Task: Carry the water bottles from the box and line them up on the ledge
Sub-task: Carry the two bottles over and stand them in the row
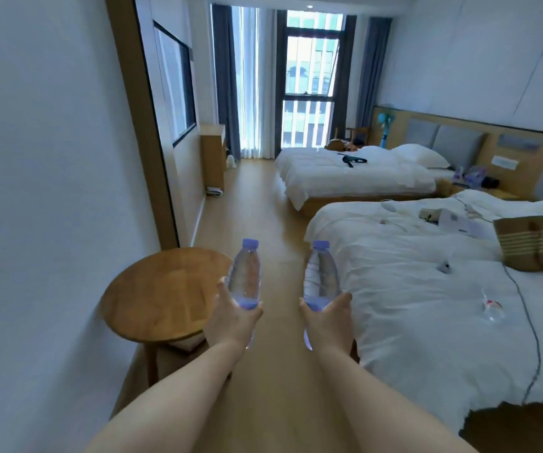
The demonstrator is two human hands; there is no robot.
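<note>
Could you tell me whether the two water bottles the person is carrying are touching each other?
Apart. The head view shows bare floor between the left bottle and the right bottle, each held in its own hand.

Beside the round wooden table (165,289), which is honey-brown with a paler plank grain, two clear water bottles show lilac caps: the left bottle (244,276) nearest the table, the right bottle (320,279) beyond it, with a white label bearing thin red lines. Further right of the table, the near bed (410,289) is white, and on it sits a tan woven bag (533,243) with cream stripes. Far behind the table hang slate-blue curtains (226,80). The floor (263,197) is light tan wood.
</note>
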